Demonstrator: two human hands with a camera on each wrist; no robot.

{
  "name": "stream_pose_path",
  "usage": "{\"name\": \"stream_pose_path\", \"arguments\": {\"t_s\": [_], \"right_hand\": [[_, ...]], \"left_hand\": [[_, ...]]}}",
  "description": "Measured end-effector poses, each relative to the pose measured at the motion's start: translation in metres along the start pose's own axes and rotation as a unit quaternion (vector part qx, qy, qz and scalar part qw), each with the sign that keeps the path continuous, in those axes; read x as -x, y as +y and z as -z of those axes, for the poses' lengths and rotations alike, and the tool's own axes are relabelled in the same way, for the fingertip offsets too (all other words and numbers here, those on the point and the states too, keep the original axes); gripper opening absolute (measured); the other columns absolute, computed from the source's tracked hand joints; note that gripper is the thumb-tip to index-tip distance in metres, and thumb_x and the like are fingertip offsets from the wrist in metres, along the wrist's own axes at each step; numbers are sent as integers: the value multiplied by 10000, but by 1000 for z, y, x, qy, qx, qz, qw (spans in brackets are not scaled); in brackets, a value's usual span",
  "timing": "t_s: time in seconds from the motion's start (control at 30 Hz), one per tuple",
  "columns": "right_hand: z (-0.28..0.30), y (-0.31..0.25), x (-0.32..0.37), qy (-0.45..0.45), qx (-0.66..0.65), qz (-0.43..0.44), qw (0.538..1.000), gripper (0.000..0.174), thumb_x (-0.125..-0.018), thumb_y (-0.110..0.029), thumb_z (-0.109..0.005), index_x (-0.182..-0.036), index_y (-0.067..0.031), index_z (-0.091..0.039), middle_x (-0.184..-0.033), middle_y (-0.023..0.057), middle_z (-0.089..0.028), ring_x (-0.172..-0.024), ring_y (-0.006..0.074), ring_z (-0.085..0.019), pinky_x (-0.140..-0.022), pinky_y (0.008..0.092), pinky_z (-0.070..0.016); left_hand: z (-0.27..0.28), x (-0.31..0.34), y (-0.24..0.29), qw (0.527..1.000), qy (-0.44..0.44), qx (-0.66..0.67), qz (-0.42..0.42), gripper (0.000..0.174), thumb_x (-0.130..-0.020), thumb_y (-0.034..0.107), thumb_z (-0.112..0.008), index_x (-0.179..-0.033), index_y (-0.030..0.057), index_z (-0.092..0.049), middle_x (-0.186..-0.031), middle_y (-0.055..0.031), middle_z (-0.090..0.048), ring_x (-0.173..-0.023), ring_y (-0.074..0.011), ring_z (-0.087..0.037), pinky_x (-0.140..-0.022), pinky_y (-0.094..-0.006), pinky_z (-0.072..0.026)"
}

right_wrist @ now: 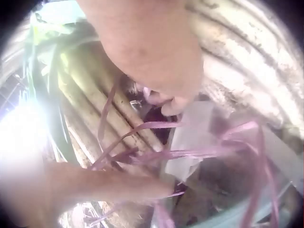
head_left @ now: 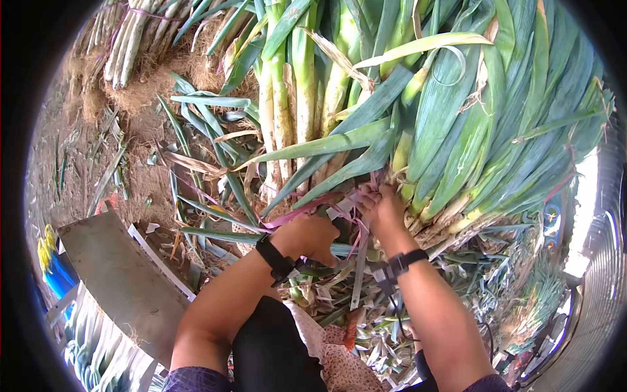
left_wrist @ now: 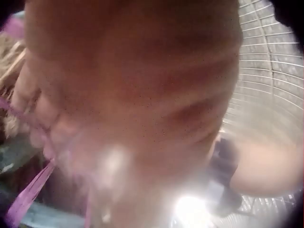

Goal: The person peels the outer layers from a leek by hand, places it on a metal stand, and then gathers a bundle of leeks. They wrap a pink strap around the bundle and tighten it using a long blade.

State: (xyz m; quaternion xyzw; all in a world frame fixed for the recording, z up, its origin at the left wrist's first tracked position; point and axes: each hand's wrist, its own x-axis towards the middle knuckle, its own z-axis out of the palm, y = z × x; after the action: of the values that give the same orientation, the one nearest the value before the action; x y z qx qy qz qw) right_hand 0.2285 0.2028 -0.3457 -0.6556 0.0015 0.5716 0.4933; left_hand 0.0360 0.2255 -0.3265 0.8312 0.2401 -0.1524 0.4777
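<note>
Large leeks (head_left: 304, 98) with long green leaves and pale stalks lie in a bundle in front of me. Pink plastic twine (head_left: 313, 206) runs across the lower stalks between my hands. My left hand (head_left: 307, 236) grips the twine with curled fingers; strands cross those fingers (left_wrist: 47, 118) in the left wrist view. Close to the stalk ends on the right, my right hand (head_left: 382, 209) pinches the twine, fingertips partly hidden among the stalks. Loose loops of twine (right_wrist: 161, 154) and a whitish strip (right_wrist: 185, 137) show between the hands in the right wrist view.
More leeks (head_left: 496, 130) pile up on the right. Tied bundles with roots (head_left: 130, 46) lie at the far left. A metal sheet (head_left: 124, 274) stands left of my knees, and a ribbed wire structure (head_left: 604, 274) curves along the right. Leaf scraps (head_left: 457, 287) litter the ground.
</note>
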Motion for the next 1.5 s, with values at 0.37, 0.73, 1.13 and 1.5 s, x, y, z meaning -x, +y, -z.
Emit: {"name": "stream_pose_path", "arguments": {"t_s": [0.37,0.73,1.13,1.5], "right_hand": [[28,-25,83,-64,315,32,946,279,-923,-203,-485,-1104,-10,-573,-604,-26,-435,-535,64,-394,-488,229,-328],[30,-51,97,-90,507,250,820,178,-896,-146,-528,-982,-21,-621,-642,32,-535,-557,107,-484,-526,247,-401],[-63,-109,48,-275,778,396,404,227,-813,-245,-522,-716,-59,-609,-677,130,-561,-710,287,-571,-805,420,-442],[-13,-149,70,-192,905,371,82,160,-638,-222,-610,-638,-65,-640,-780,76,-580,-884,223,-500,-902,346,-325]], "left_hand": [[6,-104,-39,903,335,267,-38,356,-889,357,-473,-1123,97,-539,-979,-76,-601,-880,-220,-562,-746,-397,-469],[-4,-132,-26,879,397,259,-56,376,-911,260,-444,-1266,137,-426,-1263,-69,-481,-1209,-220,-401,-972,-441,-393],[-29,-178,-55,741,413,509,-145,343,-905,261,-487,-1215,117,-470,-1208,-80,-511,-1140,-224,-441,-967,-407,-375],[-10,-148,-24,489,309,802,-146,284,-899,263,-529,-1096,58,-524,-1019,-113,-585,-894,-230,-578,-809,-370,-502]]}}
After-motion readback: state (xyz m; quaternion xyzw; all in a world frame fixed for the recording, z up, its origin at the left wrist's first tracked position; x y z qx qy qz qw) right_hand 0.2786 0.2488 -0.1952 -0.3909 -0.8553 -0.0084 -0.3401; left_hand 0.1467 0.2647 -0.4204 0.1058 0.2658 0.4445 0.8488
